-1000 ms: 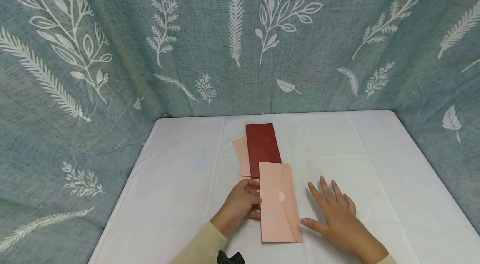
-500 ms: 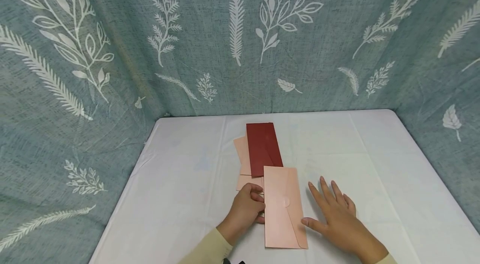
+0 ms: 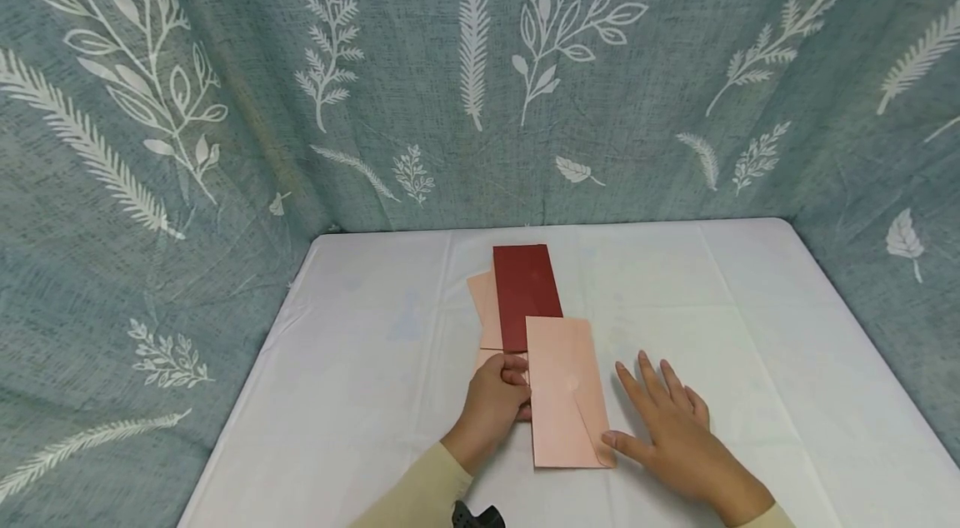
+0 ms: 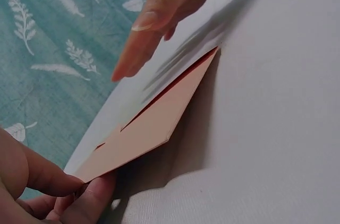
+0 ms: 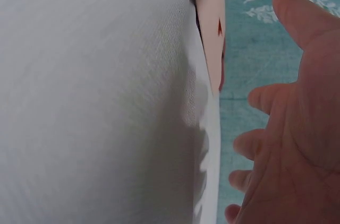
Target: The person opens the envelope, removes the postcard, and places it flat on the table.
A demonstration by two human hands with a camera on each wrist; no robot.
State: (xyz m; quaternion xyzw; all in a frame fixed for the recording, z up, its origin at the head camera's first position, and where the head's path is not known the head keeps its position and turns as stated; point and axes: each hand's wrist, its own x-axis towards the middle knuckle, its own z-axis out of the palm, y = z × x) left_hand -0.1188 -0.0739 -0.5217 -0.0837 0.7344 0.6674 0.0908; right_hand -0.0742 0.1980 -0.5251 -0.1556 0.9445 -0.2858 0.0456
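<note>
A pale pink envelope [image 3: 566,395] is pinched at its left edge by my left hand [image 3: 491,403]. The left wrist view shows the thumb and fingertips on one end of the envelope [image 4: 143,134], which is tilted off the white cloth with a shadow under it. My right hand [image 3: 671,436] is spread to the right of the envelope, fingers extended, its thumb close to the lower right edge; whether it touches I cannot tell. Behind the held envelope lies a dark red envelope [image 3: 525,291], partly covered. Pink envelopes [image 3: 487,316] peek out at its left.
A white cloth [image 3: 360,395] covers the table. Blue-green curtains [image 3: 420,78] with white leaf prints hang behind it and at both sides. A small black object [image 3: 478,516] shows at the bottom edge by the left sleeve.
The held envelope and my left hand shifted right and toward me, then back away from me, over more of the dark red envelope. My right hand stayed nearly still.
</note>
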